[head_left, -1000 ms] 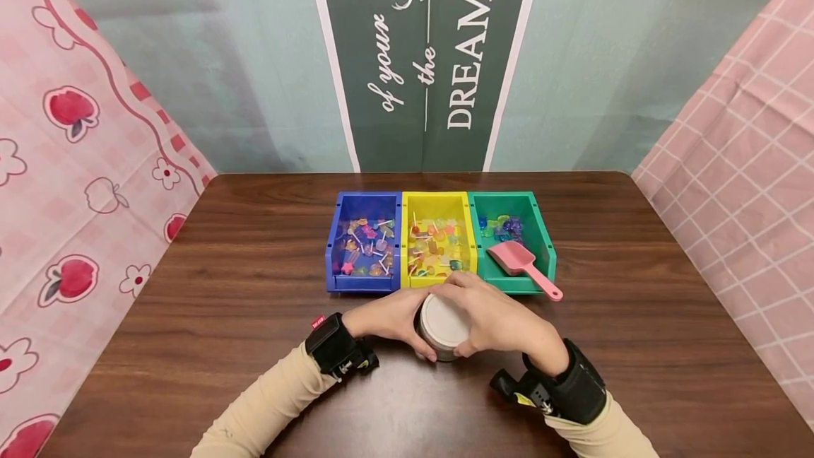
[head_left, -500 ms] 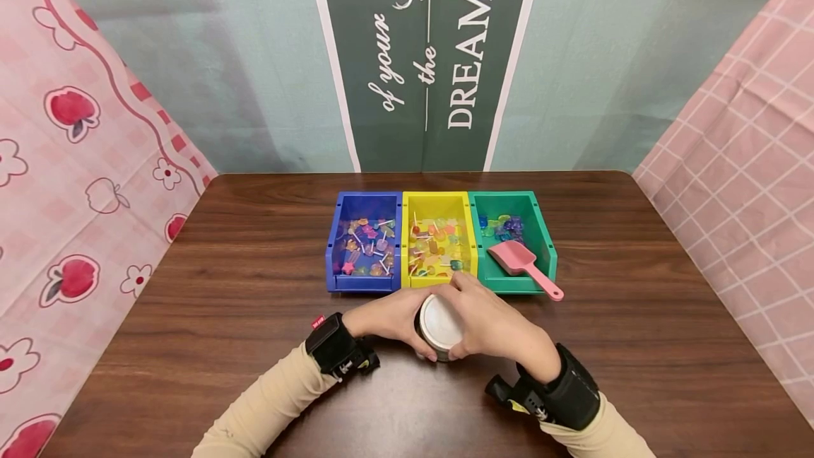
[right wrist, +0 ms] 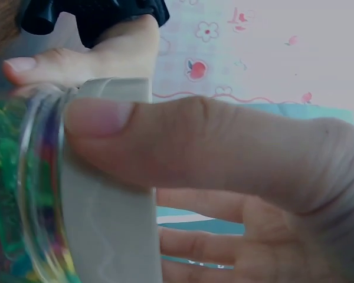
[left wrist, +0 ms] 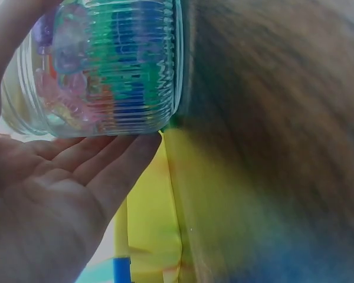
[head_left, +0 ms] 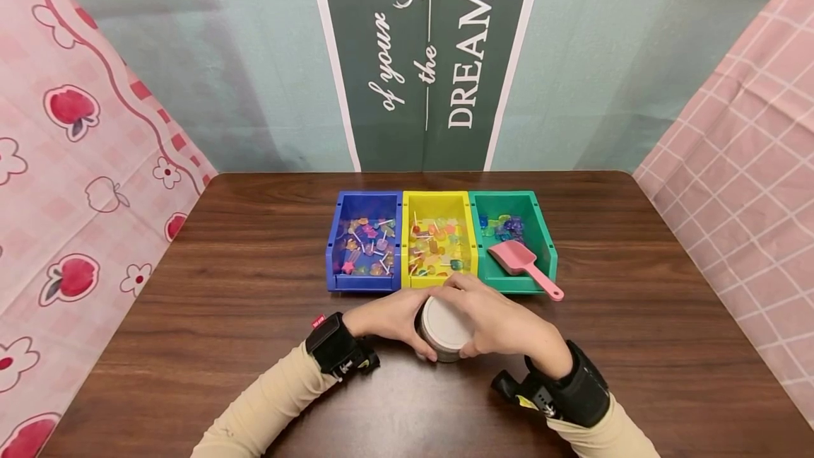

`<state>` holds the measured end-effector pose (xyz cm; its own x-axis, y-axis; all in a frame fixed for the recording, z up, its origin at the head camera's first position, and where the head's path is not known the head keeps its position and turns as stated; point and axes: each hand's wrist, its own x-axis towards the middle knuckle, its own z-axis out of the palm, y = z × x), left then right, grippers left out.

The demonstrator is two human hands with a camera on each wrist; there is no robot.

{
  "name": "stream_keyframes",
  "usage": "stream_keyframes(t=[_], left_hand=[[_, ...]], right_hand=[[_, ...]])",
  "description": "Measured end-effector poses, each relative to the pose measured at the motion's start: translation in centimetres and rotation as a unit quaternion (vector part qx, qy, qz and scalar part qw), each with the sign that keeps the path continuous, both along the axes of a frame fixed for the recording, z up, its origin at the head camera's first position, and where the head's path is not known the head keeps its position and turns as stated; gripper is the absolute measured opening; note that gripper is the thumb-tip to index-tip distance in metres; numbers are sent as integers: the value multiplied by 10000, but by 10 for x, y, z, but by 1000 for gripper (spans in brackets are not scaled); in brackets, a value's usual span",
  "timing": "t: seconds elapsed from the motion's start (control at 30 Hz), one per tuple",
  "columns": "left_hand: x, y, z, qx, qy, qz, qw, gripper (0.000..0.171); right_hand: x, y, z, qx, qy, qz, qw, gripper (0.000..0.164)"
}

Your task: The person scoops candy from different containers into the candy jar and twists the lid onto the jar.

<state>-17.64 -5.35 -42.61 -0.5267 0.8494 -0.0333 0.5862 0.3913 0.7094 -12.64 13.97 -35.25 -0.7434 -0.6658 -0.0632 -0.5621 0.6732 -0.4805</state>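
A clear ribbed jar (left wrist: 118, 71) filled with colourful translucent charms stands upright on the table in front of the bins. Its white lid (head_left: 445, 324) sits on top. My left hand (head_left: 396, 316) holds the jar's side, thumb at the near side and fingers round the far side. From the right, my right hand (head_left: 499, 320) grips the lid's rim. In the right wrist view the thumb (right wrist: 183, 138) presses along the lid's edge. The head view shows little of the jar's body, which lies below the lid and between the hands.
Beyond the hands stand three joined bins: blue (head_left: 333, 260), yellow (head_left: 439, 200) and green (head_left: 543, 239). All hold small translucent charms, some on white sticks. A pink scoop (head_left: 514, 256) rests in the green bin, handle over its front edge. Curtains hang behind and at both sides.
My right hand turned slightly leftward on the lid half a second ago and is now back near its earlier position. My left hand and the jar stayed in place.
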Motion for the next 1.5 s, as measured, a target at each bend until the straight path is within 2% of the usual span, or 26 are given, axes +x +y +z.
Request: stream_keyframes(t=[0.2,0.47,0.63,0.73,0.87,0.93,1.0,1.03,1.1,1.17,1.23,1.33,1.5], left_hand=[[1,0,0,-49,12,29,10000,89],[1,-1,-1,50,-129,-17,9999,88],[1,-1,-1,73,-97,-69,9999,88],[2,0,-2,33,-27,-77,10000,82],[2,0,-1,0,43,-66,10000,74],[1,-1,0,9,44,-63,10000,73],[1,-1,0,2,37,-67,10000,76],[1,-1,0,-4,42,-74,10000,79],[1,-1,0,-15,54,-77,10000,85],[0,-1,0,-1,64,-88,9999,89],[0,-1,0,24,42,-81,10000,91],[0,-1,0,72,-57,-84,9999,92],[0,-1,1,73,-104,-93,9999,90]], right_hand=[[0,-5,-4,90,175,-93,9998,80],[4,-13,-5,293,122,-838,9960,76],[7,-17,-4,498,167,-1179,9916,77],[8,-20,-6,691,473,-1466,9856,77],[9,-28,-12,1093,909,-2022,9690,89],[9,-30,-14,1254,993,-2156,9633,96],[8,-28,-14,1179,828,-2011,9689,97],[8,-25,-13,1063,745,-1804,9750,96],[6,-19,-10,770,464,-1247,9881,97],[2,-11,-7,496,23,-672,9965,96],[-2,-4,-3,316,-327,-185,9988,93],[-7,3,0,210,-607,152,9978,84],[-9,5,-3,114,-321,309,9989,78]])
